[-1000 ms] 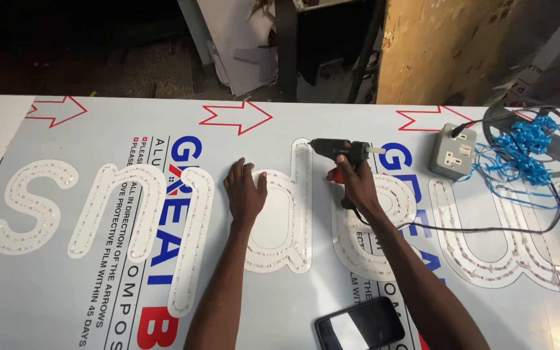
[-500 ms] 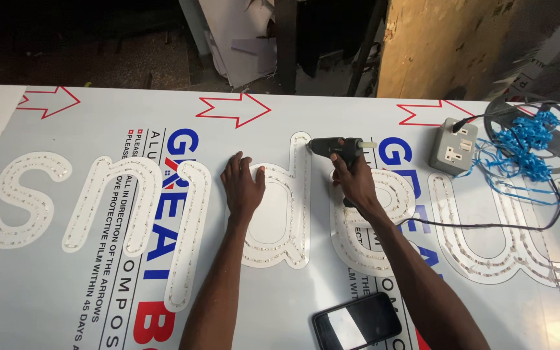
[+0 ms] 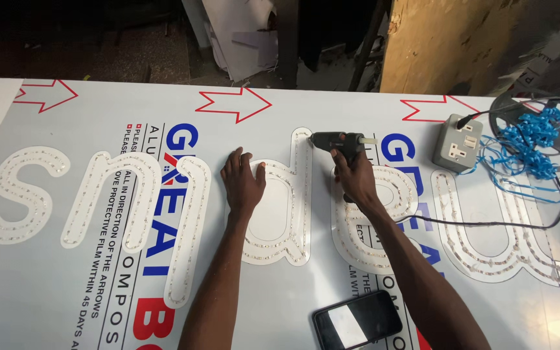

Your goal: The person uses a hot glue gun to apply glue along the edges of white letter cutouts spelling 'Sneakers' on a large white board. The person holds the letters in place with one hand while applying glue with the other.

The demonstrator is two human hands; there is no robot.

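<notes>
1. Left hand [image 3: 244, 183] lies flat, fingers together, palm down on the rounded bowl of the white cut-out letter [image 3: 279, 198] it steadies; it grips nothing. That letter rests on the film-covered sheet [image 3: 85, 304], middle of the row, with lines of small LED dots along its face.
2. Right hand [image 3: 352, 176] is closed round the handle of the black glue gun [image 3: 337, 142]. The nozzle points left and sits at the top of the same letter's tall stem, touching or just above it; contact cannot be resolved.
3. Risk: hot glue may string or blob onto the LED dots if the nozzle lingers. Cause: tip very close to the dotted line.
4. Risk: the letter may slide under nozzle pressure. Cause: the flat palm holds only the bowl, not the stem.
5. Risk: left fingertips lie near the nozzle path; a burn is possible if the gun travels down the stem.
6. Risk: the black cord [image 3: 487, 223] trails right across other letters toward the grey socket box [image 3: 457, 144]; a tug could shift them.
7. Counts, left to right: cut-out letters visible, six, the last cropped at the right edge; red arrows, four; glue gun, one; phone [image 3: 358, 321], one; socket box, one; reel with blue wire [image 3: 534, 139], one.
</notes>
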